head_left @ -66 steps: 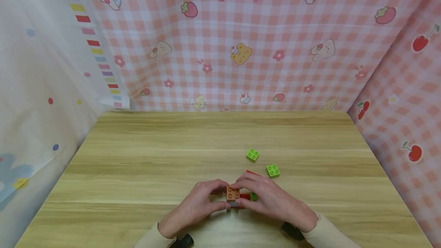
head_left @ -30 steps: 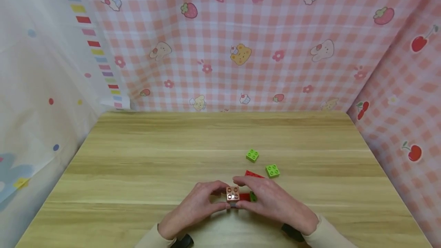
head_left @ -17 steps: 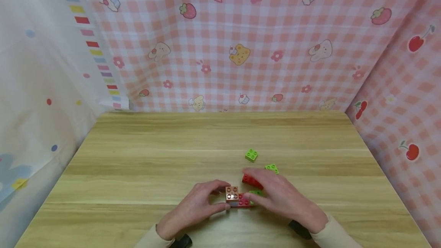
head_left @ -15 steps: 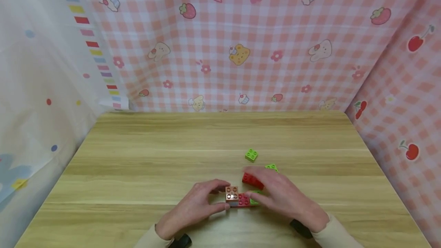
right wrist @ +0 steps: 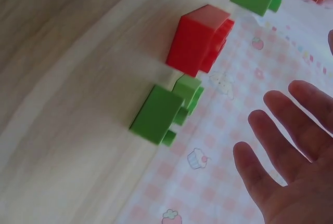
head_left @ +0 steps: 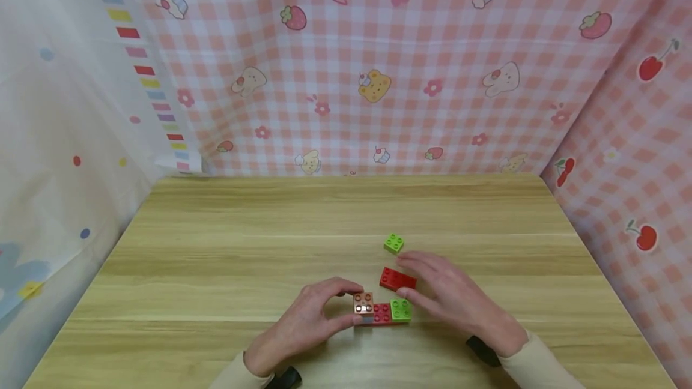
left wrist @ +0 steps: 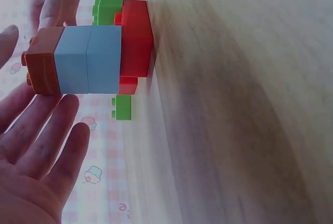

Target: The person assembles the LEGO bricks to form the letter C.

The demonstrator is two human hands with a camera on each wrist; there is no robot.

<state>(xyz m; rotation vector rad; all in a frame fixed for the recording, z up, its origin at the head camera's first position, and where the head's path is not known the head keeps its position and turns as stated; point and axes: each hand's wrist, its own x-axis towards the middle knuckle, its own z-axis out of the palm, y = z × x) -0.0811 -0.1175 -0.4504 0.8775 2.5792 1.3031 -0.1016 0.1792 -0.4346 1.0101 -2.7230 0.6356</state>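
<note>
A red base brick (head_left: pixel 382 314) lies on the table. On its left end two light blue bricks (left wrist: pixel 88 60) are stacked, topped by a brown brick (head_left: pixel 363 303); a green brick (head_left: pixel 400 310) sits on its right end. My left hand (head_left: pixel 308 317) frames the stack, fingers behind and thumb in front; the left wrist view shows these fingers spread, thumb apart from the brown brick. Relaxed and holding nothing, my right hand (head_left: pixel 459 299) hovers right of a loose red brick (head_left: pixel 397 279). Beneath it a loose green brick (right wrist: pixel 158 115), visible from the right wrist, is hidden in the head view.
Another loose green brick (head_left: pixel 394 243) lies farther back, just beyond my right fingertips. The wooden table (head_left: pixel 243 227) ends at a pink checked cloth (head_left: pixel 324 47) at the back. More cloth hangs along both sides.
My right hand has left the stack and moved right and away from me, uncovering the green brick on the base and the loose red brick. My left hand has barely moved.
</note>
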